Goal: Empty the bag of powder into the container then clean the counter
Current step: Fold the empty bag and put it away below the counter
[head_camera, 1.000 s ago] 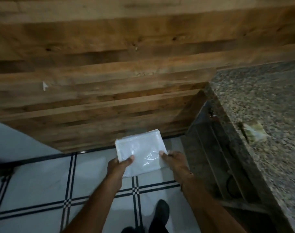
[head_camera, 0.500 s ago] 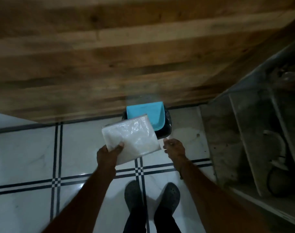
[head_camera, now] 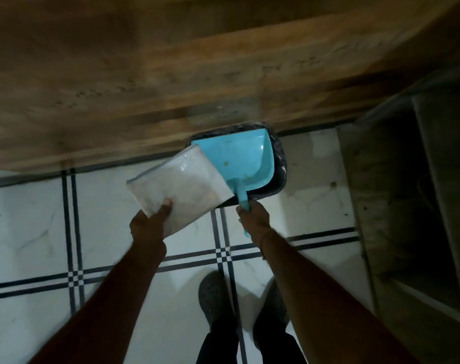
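My left hand (head_camera: 151, 223) holds a flat clear plastic bag (head_camera: 181, 185) by its near corner, above the floor. My right hand (head_camera: 253, 219) grips the handle of a light blue dustpan (head_camera: 239, 158). The dustpan lies across the top of a dark bin (head_camera: 280, 164) lined with a black bag, which stands on the floor against the wooden wall. The plastic bag overlaps the left edge of the dustpan. Small specks show inside the pan.
Brown wooden planks (head_camera: 171, 74) fill the upper view. White floor tiles with black lines (head_camera: 39, 219) lie below. A stone shelf unit (head_camera: 407, 193) rises at the right. My two dark shoes (head_camera: 218, 298) stand at the bottom centre.
The view tilted down from the counter to the bin. My right hand left the bag and closed on the dustpan handle. The bag tilted left in my left hand alone.
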The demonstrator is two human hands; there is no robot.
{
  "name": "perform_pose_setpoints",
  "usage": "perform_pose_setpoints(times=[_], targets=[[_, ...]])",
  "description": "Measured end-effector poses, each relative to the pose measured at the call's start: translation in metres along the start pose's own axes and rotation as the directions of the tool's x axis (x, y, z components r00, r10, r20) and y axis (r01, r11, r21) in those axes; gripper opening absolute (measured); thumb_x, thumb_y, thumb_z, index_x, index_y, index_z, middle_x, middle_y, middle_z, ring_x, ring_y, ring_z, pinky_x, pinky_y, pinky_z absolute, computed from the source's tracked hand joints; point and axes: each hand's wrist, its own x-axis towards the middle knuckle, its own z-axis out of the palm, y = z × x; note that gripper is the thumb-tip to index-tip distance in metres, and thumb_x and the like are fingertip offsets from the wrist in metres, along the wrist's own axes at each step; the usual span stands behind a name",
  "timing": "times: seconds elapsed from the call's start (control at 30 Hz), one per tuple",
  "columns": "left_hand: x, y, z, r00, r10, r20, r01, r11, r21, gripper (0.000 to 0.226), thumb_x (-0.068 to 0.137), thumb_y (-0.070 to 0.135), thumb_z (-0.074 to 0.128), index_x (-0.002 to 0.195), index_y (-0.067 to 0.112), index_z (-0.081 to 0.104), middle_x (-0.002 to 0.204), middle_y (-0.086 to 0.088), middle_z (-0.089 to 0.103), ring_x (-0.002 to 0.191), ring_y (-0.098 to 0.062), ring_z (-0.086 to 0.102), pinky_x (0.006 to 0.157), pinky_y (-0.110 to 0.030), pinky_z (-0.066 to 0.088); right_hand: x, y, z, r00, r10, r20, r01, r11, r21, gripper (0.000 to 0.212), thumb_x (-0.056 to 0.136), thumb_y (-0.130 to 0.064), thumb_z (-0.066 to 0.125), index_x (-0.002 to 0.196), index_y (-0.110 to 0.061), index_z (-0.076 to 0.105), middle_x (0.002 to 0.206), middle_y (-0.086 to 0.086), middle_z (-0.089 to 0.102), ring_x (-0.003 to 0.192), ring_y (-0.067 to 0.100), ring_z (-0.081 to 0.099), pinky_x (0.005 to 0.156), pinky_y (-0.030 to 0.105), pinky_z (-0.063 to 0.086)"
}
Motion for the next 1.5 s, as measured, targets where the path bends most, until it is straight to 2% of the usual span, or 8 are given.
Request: perform_pose_setpoints(times=[0.17, 0.37, 0.53, 0.67, 0.83, 1.1, 1.27, 1.5], targets=[[-0.027, 0.014, 0.022, 0.997, -0.079, -0.012, 0.078, 0.996, -0.037, 0.046, 0.087, 0.019, 0.08, 0.127, 0.001, 0.064, 0.115, -0.011, 0.067, 0.106, -0.029, 0.064, 0.092, -0.039, 0.052, -0.069, 0.022, -0.071, 0.98, -0.102, -0.17, 0.103, 0.995, -0.005, 0.008, 0.094, -0.011, 0.062, 0.088, -0.012, 0.056, 0.078, 0.005, 0.06, 0.072, 0.022, 0.057, 0.063, 0.034, 0.047], [-0.034, 0.026, 0.075, 0.996, -0.081, -0.028, 0.08, 0.995, -0.054, 0.047, 0.087, 0.019, 0.082, 0.126, 0.0, 0.064, 0.112, -0.008, 0.066, 0.105, -0.031, 0.065, 0.089, -0.037, 0.052, -0.121, 0.044, -0.137, 0.931, -0.067, -0.36, 0.123, 0.983, 0.136, 0.008, 0.092, -0.02, 0.073, 0.092, -0.021, 0.065, 0.085, 0.009, 0.067, 0.082, 0.028, 0.065, 0.074, 0.042, 0.055], [0.002, 0.005, 0.124, 0.992, -0.078, 0.097, 0.061, 0.985, 0.162, 0.047, 0.089, 0.021, 0.08, 0.129, 0.003, 0.063, 0.124, -0.014, 0.069, 0.105, -0.033, 0.067, 0.082, -0.037, 0.055, -0.11, 0.061, -0.154, 0.922, -0.049, -0.383, 0.117, 0.981, 0.158, 0.019, 0.093, -0.022, 0.072, 0.109, -0.012, 0.067, 0.089, 0.008, 0.067, 0.083, 0.026, 0.065, 0.074, 0.04, 0.055], [0.016, -0.003, 0.131, 0.994, -0.066, 0.084, 0.03, 0.925, 0.38, 0.04, 0.085, 0.014, 0.08, 0.122, 0.011, 0.065, 0.13, -0.015, 0.065, 0.115, -0.034, 0.064, 0.1, -0.043, 0.055, -0.105, 0.068, -0.153, 0.935, -0.065, -0.349, 0.14, 0.971, 0.195, 0.015, 0.092, -0.02, 0.073, 0.105, -0.014, 0.068, 0.084, 0.004, 0.066, 0.079, 0.021, 0.063, 0.075, 0.041, 0.054], [-0.046, 0.029, 0.106, 0.975, 0.117, 0.191, -0.209, 0.786, 0.581, 0.054, 0.089, 0.028, 0.078, 0.136, 0.013, 0.057, 0.134, -0.01, 0.065, 0.12, -0.03, 0.063, 0.097, -0.033, 0.049, -0.14, 0.062, -0.158, 0.941, -0.011, -0.338, 0.098, 0.966, 0.24, 0.013, 0.092, -0.017, 0.073, 0.1, -0.024, 0.065, 0.088, -0.003, 0.067, 0.084, 0.016, 0.063, 0.079, 0.033, 0.054], [-0.238, 0.132, 0.072, 0.684, 0.311, 0.66, -0.706, 0.056, 0.706, 0.068, 0.09, 0.052, 0.068, 0.149, 0.023, 0.048, 0.143, -0.009, 0.06, 0.133, -0.034, 0.053, 0.107, -0.048, 0.044, -0.308, 0.024, -0.215, 0.944, 0.135, -0.302, -0.03, 0.943, 0.331, 0.017, 0.096, -0.023, 0.069, 0.107, -0.011, 0.066, 0.1, 0.01, 0.068, 0.091, 0.026, 0.066, 0.079, 0.033, 0.055], [-0.373, 0.184, 0.069, 0.447, 0.256, 0.857, -0.86, -0.139, 0.49, 0.07, 0.092, 0.054, 0.064, 0.152, 0.024, 0.043, 0.152, -0.008, 0.052, 0.14, -0.03, 0.044, 0.111, -0.049, 0.038, -0.426, 0.023, -0.261, 0.924, 0.196, -0.328, -0.039, 0.902, 0.43, 0.025, 0.096, -0.031, 0.068, 0.112, -0.013, 0.065, 0.101, 0.009, 0.07, 0.091, 0.024, 0.068, 0.088, 0.043, 0.059], [-0.501, 0.198, 0.094, 0.211, 0.221, 0.952, -0.959, -0.14, 0.245, 0.078, 0.084, 0.063, 0.057, 0.147, 0.018, 0.052, 0.141, -0.014, 0.059, 0.13, -0.036, 0.052, 0.104, -0.047, 0.043, -0.518, 0.044, -0.316, 0.912, 0.161, -0.377, 0.084, 0.826, 0.557, 0.032, 0.093, -0.034, 0.069, 0.106, -0.005, 0.069, 0.079, 0.007, 0.064, 0.07, 0.017, 0.058, 0.064, 0.032, 0.051]])
